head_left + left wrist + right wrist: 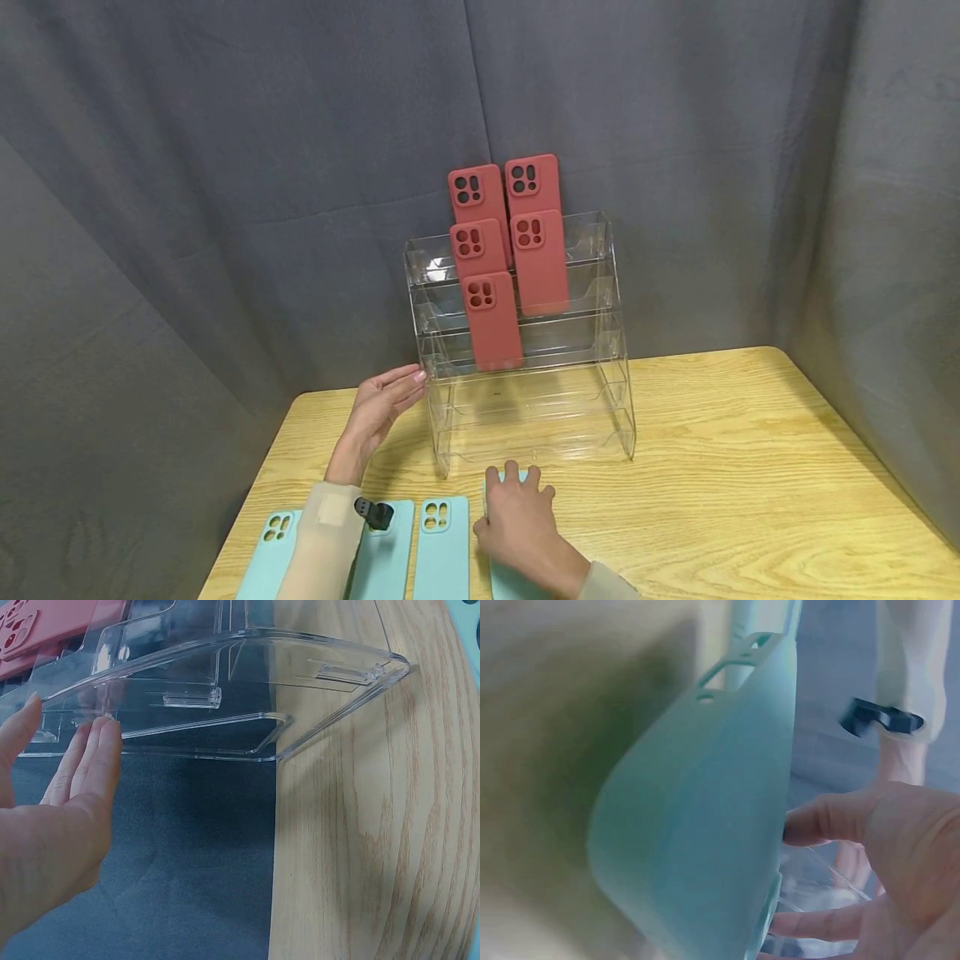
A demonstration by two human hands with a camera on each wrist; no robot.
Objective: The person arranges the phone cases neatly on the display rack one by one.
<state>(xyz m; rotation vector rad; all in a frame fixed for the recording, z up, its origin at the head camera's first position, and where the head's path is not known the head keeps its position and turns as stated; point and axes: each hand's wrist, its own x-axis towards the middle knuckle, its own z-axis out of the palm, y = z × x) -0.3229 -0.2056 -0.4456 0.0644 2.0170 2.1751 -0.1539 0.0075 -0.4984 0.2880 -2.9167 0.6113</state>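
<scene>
My left hand (381, 407), fingers straight, touches the left side of a clear stepped display rack (540, 408); in the left wrist view its fingertips meet the side panel. My right hand (523, 515) is over a mint phone case (513, 587) in front of the rack. The right wrist view shows this same phone case (712, 817) tilted, thumb and fingers gripping its edges. Several red phone cases (495, 333) stand in two columns on the rack's upper tiers. The hand hides much of the gripped case.
More mint phone cases lie in a row at the front: one (441, 554) beside the right hand, one (384, 554) partly behind the left sleeve, one (268, 558) at far left. Grey curtains (300, 208) enclose the wooden table (750, 467).
</scene>
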